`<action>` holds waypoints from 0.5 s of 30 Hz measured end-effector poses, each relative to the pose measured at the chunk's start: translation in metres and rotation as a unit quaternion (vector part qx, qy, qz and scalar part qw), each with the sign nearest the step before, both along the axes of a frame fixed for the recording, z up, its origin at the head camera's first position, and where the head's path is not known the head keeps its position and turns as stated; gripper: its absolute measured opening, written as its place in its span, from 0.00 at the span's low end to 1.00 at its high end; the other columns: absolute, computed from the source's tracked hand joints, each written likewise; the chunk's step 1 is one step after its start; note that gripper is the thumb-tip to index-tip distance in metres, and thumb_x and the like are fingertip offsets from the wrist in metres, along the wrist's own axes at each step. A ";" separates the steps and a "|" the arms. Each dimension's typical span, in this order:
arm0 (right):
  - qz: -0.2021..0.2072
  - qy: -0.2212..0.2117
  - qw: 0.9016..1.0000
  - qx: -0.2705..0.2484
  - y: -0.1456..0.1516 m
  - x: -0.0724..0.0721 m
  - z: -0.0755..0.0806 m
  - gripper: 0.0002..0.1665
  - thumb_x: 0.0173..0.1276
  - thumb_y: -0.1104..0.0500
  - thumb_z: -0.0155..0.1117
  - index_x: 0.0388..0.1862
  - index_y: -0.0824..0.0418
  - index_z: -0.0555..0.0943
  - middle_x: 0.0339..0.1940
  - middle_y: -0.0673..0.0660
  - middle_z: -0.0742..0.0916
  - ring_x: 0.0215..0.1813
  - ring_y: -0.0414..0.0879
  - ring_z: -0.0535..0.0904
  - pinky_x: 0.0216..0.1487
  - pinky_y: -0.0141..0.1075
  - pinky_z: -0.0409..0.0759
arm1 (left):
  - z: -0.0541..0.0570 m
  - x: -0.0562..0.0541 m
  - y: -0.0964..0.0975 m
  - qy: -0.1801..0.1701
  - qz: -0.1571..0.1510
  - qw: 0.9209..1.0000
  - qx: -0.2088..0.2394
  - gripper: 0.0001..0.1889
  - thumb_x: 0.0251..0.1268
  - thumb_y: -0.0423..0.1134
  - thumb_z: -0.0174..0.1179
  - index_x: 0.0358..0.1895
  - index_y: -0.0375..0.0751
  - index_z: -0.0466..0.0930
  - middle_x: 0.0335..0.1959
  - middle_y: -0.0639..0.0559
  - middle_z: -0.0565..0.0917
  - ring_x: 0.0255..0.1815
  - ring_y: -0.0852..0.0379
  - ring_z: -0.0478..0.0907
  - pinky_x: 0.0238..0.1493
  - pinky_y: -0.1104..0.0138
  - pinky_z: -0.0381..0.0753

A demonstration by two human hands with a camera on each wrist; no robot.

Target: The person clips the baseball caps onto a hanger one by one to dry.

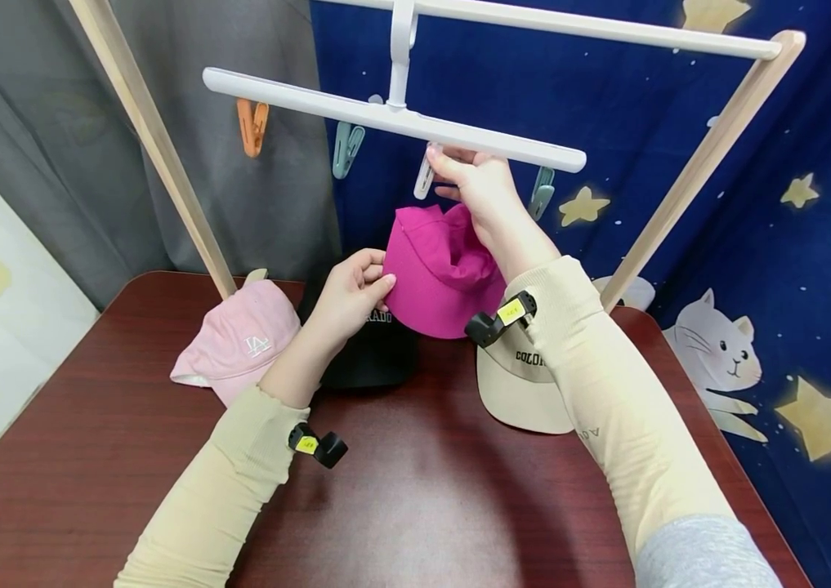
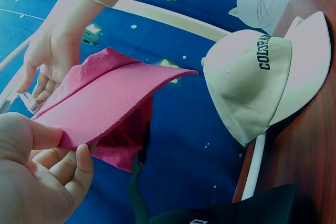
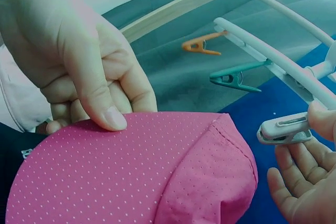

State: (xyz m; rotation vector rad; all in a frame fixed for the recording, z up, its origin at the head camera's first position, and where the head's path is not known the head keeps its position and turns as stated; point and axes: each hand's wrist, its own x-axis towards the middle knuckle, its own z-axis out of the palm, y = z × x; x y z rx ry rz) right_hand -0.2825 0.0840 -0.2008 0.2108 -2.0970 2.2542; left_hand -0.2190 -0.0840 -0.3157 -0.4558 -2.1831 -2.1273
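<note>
My left hand [image 1: 347,298] pinches the brim edge of a bright magenta cap [image 1: 430,269], thumb [image 3: 113,116] on top and fingers underneath. The cap hangs in the air below a white clip hanger [image 1: 386,117], its crown partly crumpled. At the hanger's bar, my right hand [image 1: 487,186] pinches a white clip [image 3: 283,128] between thumb and fingers. In the right wrist view the clip and the cap's top edge are apart. The right forearm hides part of the cap's right side in the head view.
An orange clip [image 1: 252,128] and two teal clips [image 1: 346,151] hang along the bar. The hanger hooks on a wooden rack [image 1: 668,167]. On the table [image 1: 400,490] lie a pink cap [image 1: 246,335], a black cap [image 1: 371,359] and a beige cap [image 1: 521,392].
</note>
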 end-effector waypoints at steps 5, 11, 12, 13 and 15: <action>-0.001 0.004 1.000 -0.014 -0.003 0.002 0.002 0.13 0.66 0.64 0.64 0.49 0.67 0.80 0.38 0.55 0.85 0.39 0.45 0.80 0.54 0.41 0.76 | 0.003 0.000 0.000 0.000 0.002 1.000 -0.002 0.11 0.67 0.23 0.53 0.51 0.25 0.71 0.41 0.35 0.82 0.24 0.62 0.76 0.27 0.72 0.77; -0.001 0.007 0.999 -0.043 -0.004 0.002 0.002 0.11 0.65 0.67 0.64 0.46 0.68 0.81 0.34 0.54 0.85 0.35 0.44 0.79 0.51 0.40 0.77 | 0.004 0.000 0.000 0.004 0.000 1.000 -0.002 0.12 0.67 0.23 0.52 0.52 0.25 0.71 0.41 0.35 0.82 0.25 0.62 0.76 0.27 0.72 0.77; 0.000 0.007 0.999 -0.048 -0.004 0.002 0.002 0.11 0.65 0.67 0.64 0.46 0.68 0.81 0.34 0.54 0.85 0.35 0.44 0.79 0.51 0.39 0.77 | 0.004 0.000 0.000 0.005 0.000 1.000 -0.002 0.12 0.67 0.23 0.52 0.52 0.24 0.71 0.41 0.35 0.82 0.25 0.62 0.75 0.27 0.72 0.77; 0.000 0.007 0.999 -0.053 -0.003 0.002 0.002 0.11 0.65 0.67 0.64 0.46 0.68 0.81 0.34 0.54 0.85 0.36 0.44 0.79 0.49 0.38 0.77 | 0.004 0.000 -0.001 0.006 0.000 1.000 -0.002 0.12 0.67 0.23 0.52 0.52 0.24 0.71 0.41 0.35 0.82 0.25 0.62 0.75 0.27 0.72 0.77; 0.002 0.008 0.998 -0.061 -0.003 0.002 0.002 0.10 0.65 0.68 0.64 0.45 0.68 0.81 0.34 0.54 0.85 0.36 0.44 0.79 0.49 0.38 0.77 | 0.005 0.001 0.000 0.009 0.002 1.000 -0.002 0.11 0.67 0.23 0.52 0.52 0.24 0.71 0.41 0.35 0.82 0.24 0.61 0.75 0.27 0.72 0.77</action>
